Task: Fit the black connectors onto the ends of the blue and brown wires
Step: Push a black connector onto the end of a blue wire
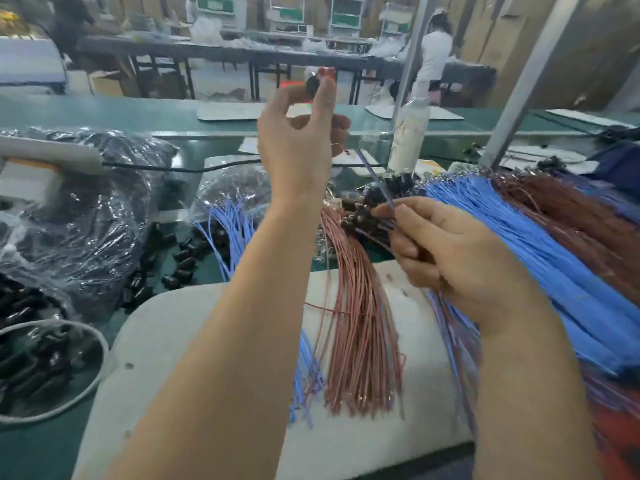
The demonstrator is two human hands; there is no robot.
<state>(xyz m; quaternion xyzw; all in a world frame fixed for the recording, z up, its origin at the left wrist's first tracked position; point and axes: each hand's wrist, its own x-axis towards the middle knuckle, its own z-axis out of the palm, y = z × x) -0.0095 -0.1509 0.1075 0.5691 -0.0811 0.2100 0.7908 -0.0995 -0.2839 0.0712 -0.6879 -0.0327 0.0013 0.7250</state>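
I observed bright, diffuse light; glare on the plastic wrap left of the right hand grip; background blurred, edges bowed.

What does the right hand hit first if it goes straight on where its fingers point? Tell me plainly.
The right hand points up and left; it would likely first meet the cluster of black connectors just ahead of it, though depth is unclear from one view.

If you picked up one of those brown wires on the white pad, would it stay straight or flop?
Probably flop: the brown wires are thin and already curve and fan across the white pad. Likely very light too, being so slender.
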